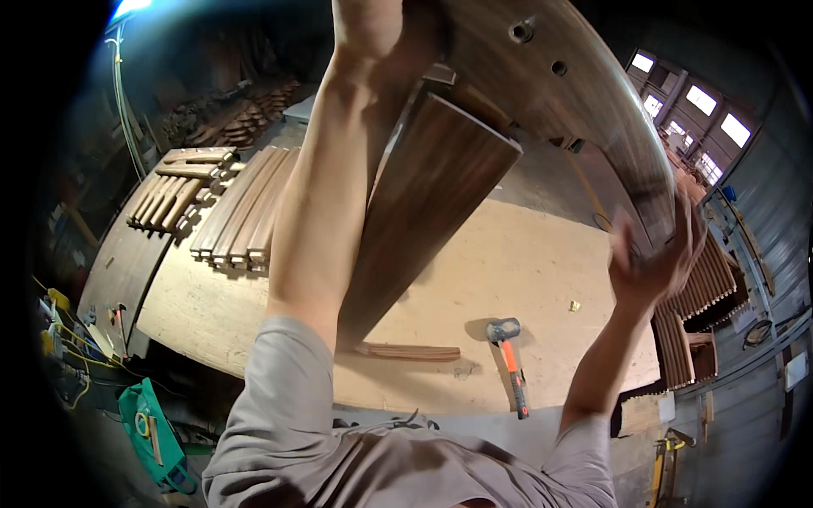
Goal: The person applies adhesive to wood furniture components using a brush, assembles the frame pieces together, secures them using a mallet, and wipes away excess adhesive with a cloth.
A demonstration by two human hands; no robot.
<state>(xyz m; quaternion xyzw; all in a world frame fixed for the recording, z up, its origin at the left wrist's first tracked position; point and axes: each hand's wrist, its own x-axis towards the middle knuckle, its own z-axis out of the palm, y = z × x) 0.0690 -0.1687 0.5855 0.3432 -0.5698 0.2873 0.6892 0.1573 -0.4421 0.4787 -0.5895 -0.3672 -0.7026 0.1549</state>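
Observation:
A curved brown wooden furniture part (576, 85), with two round holes in its face, is raised over the workbench (525, 245). My right hand (660, 258), slightly blurred, wraps its lower right end between thumb and fingers. Up at the top edge, my left hand (370, 25) is beside the part's other end; its fingers are cut off or in shadow. A flat, wide wooden board (440, 169) slants below the part, its lower end near the bench; whether they are joined is hidden. A rubber mallet (510, 364) with an orange and black handle lies near me, right of a short wooden strip (408, 352).
Long wooden pieces (246, 203) lie side by side on the left, with shorter pieces (174, 190) past them. Stacked slatted wood (703, 288) stands to the right of the bench. A green bag (154, 432) hangs at lower left, near yellow cords (80, 347).

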